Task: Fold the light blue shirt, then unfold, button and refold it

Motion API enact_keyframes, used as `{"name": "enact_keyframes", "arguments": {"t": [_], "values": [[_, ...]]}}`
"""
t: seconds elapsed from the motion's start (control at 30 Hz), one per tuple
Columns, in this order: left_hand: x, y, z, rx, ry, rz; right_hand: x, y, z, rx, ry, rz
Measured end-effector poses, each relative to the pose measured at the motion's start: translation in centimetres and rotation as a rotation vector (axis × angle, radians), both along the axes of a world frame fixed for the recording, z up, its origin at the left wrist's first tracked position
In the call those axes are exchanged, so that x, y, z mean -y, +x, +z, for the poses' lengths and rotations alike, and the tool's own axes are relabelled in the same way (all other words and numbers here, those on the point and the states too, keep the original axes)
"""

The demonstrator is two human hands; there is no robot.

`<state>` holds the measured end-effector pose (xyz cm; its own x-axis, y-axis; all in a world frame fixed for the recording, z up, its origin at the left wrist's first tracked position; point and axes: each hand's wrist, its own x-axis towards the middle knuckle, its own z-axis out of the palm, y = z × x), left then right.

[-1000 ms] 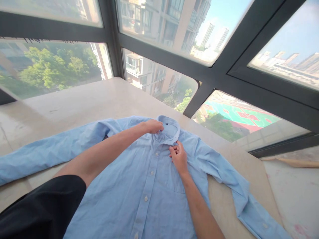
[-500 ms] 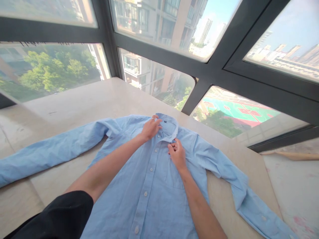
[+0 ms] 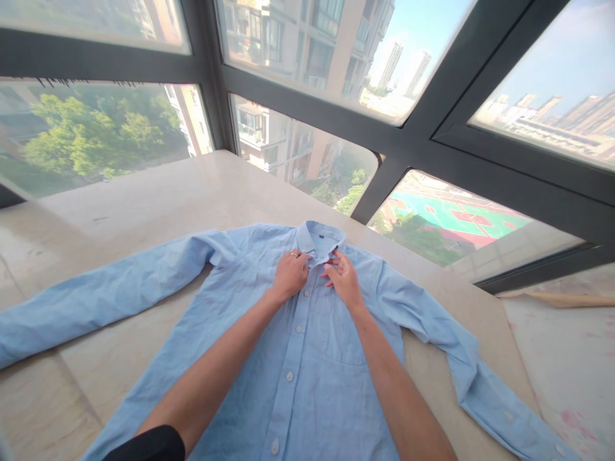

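Note:
A light blue button-up shirt [image 3: 240, 358] lies front side up with both sleeves spread out. At its neck, my left hand [image 3: 291, 274] pinches the collar's tip on the left side, a ring on one finger. My right hand [image 3: 343, 279] has its thumb and forefinger closed on the right side of the collar [image 3: 331, 229], the other fingers curled loosely. White buttons run down the placket below my hands. A small dark label shows inside the neck. The fabric between my fingertips is partly hidden.
The shirt rests on a pale stone ledge [image 3: 158, 192]. Dark window frames [image 3: 307, 109] rise just behind it. On the right lies a whitish surface with pink marks [image 3: 567, 358], and a tan strip [image 3: 571, 299] along its back edge.
My left hand has come down from the collar's upper left side to its front tip. My right hand has risen slightly along the right collar. The collar's left flap now lies folded down.

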<state>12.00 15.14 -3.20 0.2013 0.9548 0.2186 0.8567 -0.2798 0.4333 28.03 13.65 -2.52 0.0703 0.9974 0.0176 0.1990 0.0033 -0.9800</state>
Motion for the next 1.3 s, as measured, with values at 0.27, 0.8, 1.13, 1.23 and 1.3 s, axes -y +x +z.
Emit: {"name": "enact_keyframes", "arguments": {"t": [0.27, 0.8, 1.13, 1.23, 1.3], "values": [[-5.5, -0.8, 2.7, -0.235, -0.088, -0.240, -4.7, 0.8, 1.3, 0.581, 0.426, 0.021], [-8.0, -0.4, 0.8, 0.073, -0.122, -0.034, -8.3, 1.7, 0.2, 1.006, 0.342, 0.273], [-6.7, 0.3, 0.4, 0.167, -0.074, 0.038, -7.5, 1.6, -1.3, 0.966, 0.560, 0.155], [-5.2, 0.0, 0.4, 0.261, -0.005, 0.053, -6.6, 1.4, -1.0, 0.999, 0.636, 0.127], [-3.8, -0.3, 0.4, 0.302, 0.023, 0.084, -5.8, 1.3, -0.6, 1.024, 0.693, 0.132]]}}
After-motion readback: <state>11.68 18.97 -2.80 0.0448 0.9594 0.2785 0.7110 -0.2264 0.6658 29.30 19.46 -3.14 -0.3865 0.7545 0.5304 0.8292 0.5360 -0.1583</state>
